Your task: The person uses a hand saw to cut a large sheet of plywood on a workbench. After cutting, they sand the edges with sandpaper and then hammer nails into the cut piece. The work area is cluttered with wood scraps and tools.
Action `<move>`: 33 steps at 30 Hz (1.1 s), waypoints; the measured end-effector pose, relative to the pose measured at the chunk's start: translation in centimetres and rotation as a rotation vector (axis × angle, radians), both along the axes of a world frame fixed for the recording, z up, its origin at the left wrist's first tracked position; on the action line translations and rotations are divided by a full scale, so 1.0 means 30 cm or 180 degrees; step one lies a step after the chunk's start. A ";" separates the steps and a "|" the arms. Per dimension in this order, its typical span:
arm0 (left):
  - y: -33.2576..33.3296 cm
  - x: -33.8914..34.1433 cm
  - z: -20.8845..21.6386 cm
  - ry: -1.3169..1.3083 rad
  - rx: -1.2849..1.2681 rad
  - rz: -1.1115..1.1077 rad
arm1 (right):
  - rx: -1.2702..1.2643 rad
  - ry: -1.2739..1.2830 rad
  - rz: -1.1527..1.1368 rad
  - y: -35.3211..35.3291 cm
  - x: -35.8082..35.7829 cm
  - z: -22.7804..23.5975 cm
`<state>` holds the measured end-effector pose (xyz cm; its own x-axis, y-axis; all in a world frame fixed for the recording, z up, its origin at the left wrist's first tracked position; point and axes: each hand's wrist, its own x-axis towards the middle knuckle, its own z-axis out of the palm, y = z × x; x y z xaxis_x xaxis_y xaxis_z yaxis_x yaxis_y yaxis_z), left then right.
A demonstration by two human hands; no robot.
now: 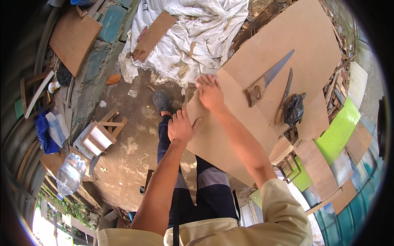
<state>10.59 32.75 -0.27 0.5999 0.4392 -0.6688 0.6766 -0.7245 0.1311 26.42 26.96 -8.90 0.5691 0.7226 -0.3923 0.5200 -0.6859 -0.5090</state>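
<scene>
Brown board (230, 135) was spread above the thighs (212, 197), touched at its edge by the left hand (181, 126), grip wide; whether anything was gripped by the right hand (210, 93), near the far corner, could not be told. By any tilt, the nearby saw (274, 73) might be dislodged.

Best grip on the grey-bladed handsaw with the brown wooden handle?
Probably the brown wooden handle, coming from the near-left side: it sits at the near, wider end, while the tapering grey metal blade points away to the far right, and the narrow, curved, wooden-handled blade lies to its right.
</scene>
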 end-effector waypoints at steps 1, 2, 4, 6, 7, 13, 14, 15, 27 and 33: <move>-0.015 0.010 0.000 -0.0040 -0.0049 0.0001 | -0.0236 -0.0081 0.0110 -0.012 0.040 -0.026; -0.015 0.020 -0.004 -0.0073 -0.0059 0.0003 | -0.0434 -0.0153 0.0220 -0.007 0.072 -0.055; -0.009 0.010 -0.013 -0.0050 -0.0087 0.0013 | -0.0282 0.0050 0.0111 -0.009 0.042 -0.053; 0.005 -0.005 -0.008 0.0010 -0.0068 0.0058 | 0.0420 0.0559 -0.0326 -0.020 -0.048 0.040; 0.000 -0.002 0.000 0.0013 -0.0082 0.0058 | 0.0439 0.0455 -0.0121 -0.042 -0.045 0.032; -0.011 0.013 -0.018 -0.0066 -0.0130 0.0040 | -0.0323 -0.0229 0.0115 -0.037 0.120 -0.063; -0.009 0.007 -0.019 -0.0053 -0.0135 0.0059 | -0.0259 -0.0311 0.0321 -0.032 0.068 -0.052; -0.004 -0.003 -0.019 -0.0058 -0.0123 0.0059 | 0.0085 -0.0059 0.0243 -0.040 0.000 -0.028; 0.008 0.003 -0.024 -0.0130 -0.0008 0.0066 | 0.0597 0.0058 0.0341 -0.094 0.027 -0.025; -0.001 -0.016 -0.017 -0.0084 -0.0029 0.0098 | 0.0778 0.0927 0.0014 -0.150 0.228 -0.039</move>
